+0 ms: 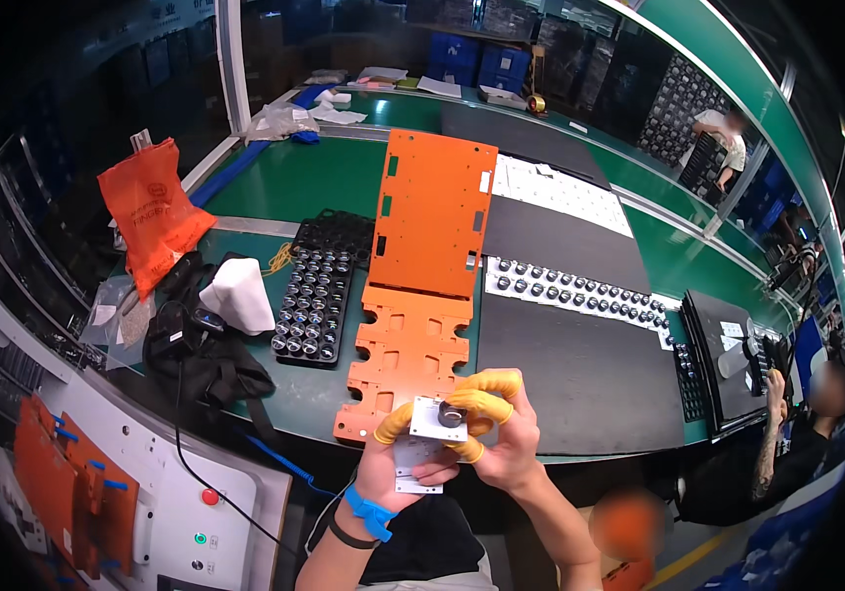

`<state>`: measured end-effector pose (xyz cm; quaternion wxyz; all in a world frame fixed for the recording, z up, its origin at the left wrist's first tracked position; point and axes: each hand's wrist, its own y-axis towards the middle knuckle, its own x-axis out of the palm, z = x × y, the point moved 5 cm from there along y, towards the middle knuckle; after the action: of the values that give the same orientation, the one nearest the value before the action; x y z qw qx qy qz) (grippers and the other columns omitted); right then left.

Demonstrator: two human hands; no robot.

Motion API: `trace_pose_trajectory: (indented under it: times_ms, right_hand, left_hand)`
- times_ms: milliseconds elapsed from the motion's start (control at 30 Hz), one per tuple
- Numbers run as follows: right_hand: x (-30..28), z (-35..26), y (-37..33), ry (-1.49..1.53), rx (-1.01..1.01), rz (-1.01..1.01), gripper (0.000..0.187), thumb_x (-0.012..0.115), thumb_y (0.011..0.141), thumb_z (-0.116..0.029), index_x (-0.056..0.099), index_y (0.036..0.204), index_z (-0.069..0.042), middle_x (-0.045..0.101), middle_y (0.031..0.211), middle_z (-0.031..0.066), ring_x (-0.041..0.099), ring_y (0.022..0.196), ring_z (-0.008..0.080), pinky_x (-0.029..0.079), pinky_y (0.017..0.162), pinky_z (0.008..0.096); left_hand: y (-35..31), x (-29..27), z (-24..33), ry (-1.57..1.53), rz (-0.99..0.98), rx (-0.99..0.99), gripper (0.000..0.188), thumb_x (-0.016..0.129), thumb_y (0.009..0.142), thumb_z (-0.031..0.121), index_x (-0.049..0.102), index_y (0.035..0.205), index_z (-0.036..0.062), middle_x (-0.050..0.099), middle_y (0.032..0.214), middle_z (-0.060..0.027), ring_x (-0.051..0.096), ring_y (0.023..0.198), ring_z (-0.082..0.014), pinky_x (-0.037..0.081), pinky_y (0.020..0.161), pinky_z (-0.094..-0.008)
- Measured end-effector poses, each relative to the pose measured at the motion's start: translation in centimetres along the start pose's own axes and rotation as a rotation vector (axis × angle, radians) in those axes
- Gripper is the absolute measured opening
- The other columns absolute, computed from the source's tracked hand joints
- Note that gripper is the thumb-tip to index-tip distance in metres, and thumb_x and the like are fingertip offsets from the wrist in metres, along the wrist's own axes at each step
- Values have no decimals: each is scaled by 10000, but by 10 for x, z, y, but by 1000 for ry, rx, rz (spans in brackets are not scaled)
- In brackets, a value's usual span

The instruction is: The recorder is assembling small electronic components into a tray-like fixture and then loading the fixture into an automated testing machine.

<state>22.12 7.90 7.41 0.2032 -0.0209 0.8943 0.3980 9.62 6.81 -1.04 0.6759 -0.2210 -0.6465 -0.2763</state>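
Low in the middle, my left hand (383, 468) grips a white plate (414, 455) with small holes, tilted above the near table edge. My right hand (509, 438) is closed around a small black round part (452, 415) at the plate's upper end; whether it is seated there I cannot tell. Yellow finger covers sit on several fingertips. A blue strap (371, 514) circles my left wrist. Just beyond my hands lies an orange fixture (410, 330) with cut-outs, its orange lid (434, 212) raised behind it.
A black tray (322, 276) of round parts stands left of the fixture. To the right, a white strip (580, 291) carries several black round parts on a dark mat (570, 379). An orange bag (154, 212) and white roll (238, 295) are left. A co-worker's arm (765, 433) reaches in at right.
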Motion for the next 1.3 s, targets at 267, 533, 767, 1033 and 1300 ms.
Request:
trace_pose_trajectory:
  times_ms: [267, 533, 767, 1033, 1300]
  right_hand:
    - [-27, 46, 25, -91, 159, 304, 137, 707, 927, -112, 656, 941, 14, 635, 867, 86, 559, 745, 186, 463, 674, 305]
    - [-47, 169, 13, -237, 821, -69, 328, 678, 979, -247, 661, 819, 40, 519, 624, -32, 439, 579, 47, 364, 513, 274]
    - [-18, 181, 16, -112, 974, -204, 373, 709, 952, -289, 701, 862, 73, 569, 626, 14, 490, 562, 74, 415, 509, 306]
    - [-5, 182, 19, -130, 1070, -188, 266, 642, 952, -155, 690, 825, 73, 567, 606, 16, 510, 514, 74, 412, 468, 298]
    - [-4, 177, 12, -47, 1055, 51, 346, 678, 975, -236, 690, 814, 69, 550, 591, -4, 464, 501, 60, 332, 432, 293]
  left_hand:
    - [4, 0, 29, 426, 152, 83, 559, 420, 1073, 441, 573, 1332, -29, 691, 1188, -187, 361, 506, -24, 339, 482, -180]
    - [8, -11, 65, 397, 200, 277, 560, 457, 1042, 457, 651, 1212, -40, 734, 986, -183, 364, 470, -88, 313, 453, -234]
    - [8, -22, 70, 222, 105, 262, 594, 409, 1053, 479, 633, 1240, -38, 734, 990, -176, 353, 470, -77, 316, 465, -232]
    - [6, -22, 72, 223, 126, 285, 556, 453, 1034, 450, 662, 1202, -37, 724, 977, -196, 370, 460, -103, 316, 455, -251]
    - [5, -25, 72, 198, 70, 266, 584, 409, 1047, 449, 626, 1250, -53, 725, 979, -193, 363, 478, -82, 323, 488, -244]
